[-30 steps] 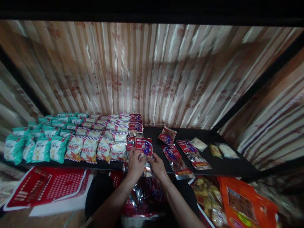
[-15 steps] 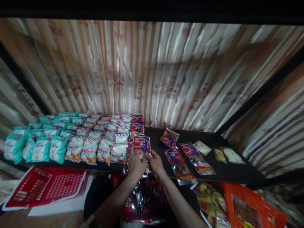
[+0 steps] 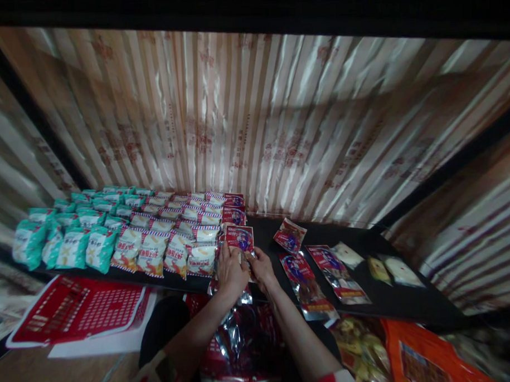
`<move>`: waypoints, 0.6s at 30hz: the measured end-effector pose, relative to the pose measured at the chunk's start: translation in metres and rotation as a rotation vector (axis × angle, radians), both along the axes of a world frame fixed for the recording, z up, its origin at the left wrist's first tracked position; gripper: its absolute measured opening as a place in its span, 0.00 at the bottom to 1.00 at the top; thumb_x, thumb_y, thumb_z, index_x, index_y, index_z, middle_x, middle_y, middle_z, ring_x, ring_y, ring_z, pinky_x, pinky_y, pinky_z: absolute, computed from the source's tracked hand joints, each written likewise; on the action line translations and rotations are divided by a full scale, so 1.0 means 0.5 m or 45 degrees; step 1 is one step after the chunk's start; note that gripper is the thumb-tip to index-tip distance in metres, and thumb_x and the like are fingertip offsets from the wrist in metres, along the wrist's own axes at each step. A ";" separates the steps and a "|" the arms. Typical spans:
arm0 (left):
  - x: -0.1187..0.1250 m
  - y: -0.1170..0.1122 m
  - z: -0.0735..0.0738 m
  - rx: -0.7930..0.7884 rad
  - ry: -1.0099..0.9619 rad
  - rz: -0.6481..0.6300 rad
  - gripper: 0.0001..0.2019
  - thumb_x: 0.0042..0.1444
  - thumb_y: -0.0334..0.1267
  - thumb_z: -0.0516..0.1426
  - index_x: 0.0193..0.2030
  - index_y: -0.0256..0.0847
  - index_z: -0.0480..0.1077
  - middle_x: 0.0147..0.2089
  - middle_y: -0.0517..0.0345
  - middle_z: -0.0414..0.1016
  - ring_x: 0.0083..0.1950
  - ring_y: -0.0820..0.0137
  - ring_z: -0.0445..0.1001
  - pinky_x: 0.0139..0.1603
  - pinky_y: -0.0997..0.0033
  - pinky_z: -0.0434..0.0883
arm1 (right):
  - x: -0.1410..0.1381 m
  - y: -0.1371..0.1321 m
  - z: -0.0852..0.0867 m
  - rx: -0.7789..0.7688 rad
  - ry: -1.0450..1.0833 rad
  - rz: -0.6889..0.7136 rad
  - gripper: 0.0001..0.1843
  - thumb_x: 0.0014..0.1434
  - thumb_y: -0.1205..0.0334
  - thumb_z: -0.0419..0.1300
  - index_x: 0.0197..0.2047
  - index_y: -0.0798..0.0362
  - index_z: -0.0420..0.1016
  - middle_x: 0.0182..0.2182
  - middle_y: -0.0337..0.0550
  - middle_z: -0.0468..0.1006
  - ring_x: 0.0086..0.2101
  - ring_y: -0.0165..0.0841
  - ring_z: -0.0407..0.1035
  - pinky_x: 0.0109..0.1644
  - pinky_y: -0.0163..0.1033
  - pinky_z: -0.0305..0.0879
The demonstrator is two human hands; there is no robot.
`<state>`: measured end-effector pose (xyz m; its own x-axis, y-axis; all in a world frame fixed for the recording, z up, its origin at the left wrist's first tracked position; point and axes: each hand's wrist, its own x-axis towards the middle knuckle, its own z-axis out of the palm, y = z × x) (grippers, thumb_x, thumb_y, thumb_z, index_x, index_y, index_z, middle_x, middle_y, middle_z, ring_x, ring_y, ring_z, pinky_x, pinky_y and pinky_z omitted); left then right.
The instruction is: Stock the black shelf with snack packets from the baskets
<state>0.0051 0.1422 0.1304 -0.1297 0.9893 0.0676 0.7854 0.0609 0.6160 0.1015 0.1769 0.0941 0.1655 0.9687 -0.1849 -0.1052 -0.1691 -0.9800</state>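
A red snack packet [image 3: 240, 235] with white lettering and a purple picture lies at the front end of a row of similar packets. My left hand [image 3: 231, 270] is on its left and lower part, fingers bent over it. At the lower right edge, my right hand [image 3: 261, 267] pinches the same packet between thumb and fingers. Behind it, more red packets [image 3: 233, 215] run toward the back of the black shelf [image 3: 260, 230]. Below my hands, a heap of shiny dark red packets [image 3: 243, 336] sits in a red basket, partly hidden by my forearms.
White shrimp-snack bags [image 3: 153, 253] and teal bags [image 3: 73, 247] stand in rows to the left. Loose red packets [image 3: 302, 278] and pale small packs [image 3: 402, 271] lie to the right. Below are a red basket [image 3: 104, 307] and an orange bag [image 3: 423, 355].
The view has shifted slightly. Both hands stay on the red packet at the front of the row, and the left hand's fingers lie flatter over its lower part.
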 end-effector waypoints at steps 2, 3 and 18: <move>0.001 0.004 0.003 -0.018 0.035 -0.003 0.20 0.54 0.33 0.52 0.55 0.35 0.66 0.67 0.44 0.53 0.68 0.59 0.52 0.66 0.62 0.53 | 0.000 0.009 0.001 -0.008 -0.025 0.010 0.19 0.40 0.51 0.62 0.35 0.54 0.72 0.23 0.37 0.76 0.24 0.30 0.67 0.28 0.33 0.62; 0.001 0.006 0.004 -0.021 0.049 -0.008 0.21 0.54 0.33 0.52 0.55 0.35 0.66 0.67 0.43 0.53 0.68 0.59 0.52 0.66 0.62 0.53 | -0.001 0.014 0.001 -0.016 -0.041 0.013 0.19 0.40 0.51 0.62 0.34 0.54 0.71 0.23 0.37 0.76 0.24 0.30 0.67 0.28 0.33 0.62; 0.009 0.051 -0.007 0.041 0.151 -0.016 0.24 0.53 0.32 0.50 0.58 0.32 0.64 0.66 0.43 0.57 0.68 0.60 0.50 0.66 0.60 0.52 | -0.011 0.079 -0.018 0.068 -0.138 0.063 0.20 0.42 0.52 0.60 0.37 0.55 0.71 0.25 0.40 0.77 0.26 0.32 0.71 0.31 0.35 0.66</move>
<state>0.0096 0.1678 0.1268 -0.1062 0.9879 0.1132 0.8533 0.0321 0.5204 0.0959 0.2163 0.0851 0.1336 0.9842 -0.1161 0.0088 -0.1184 -0.9929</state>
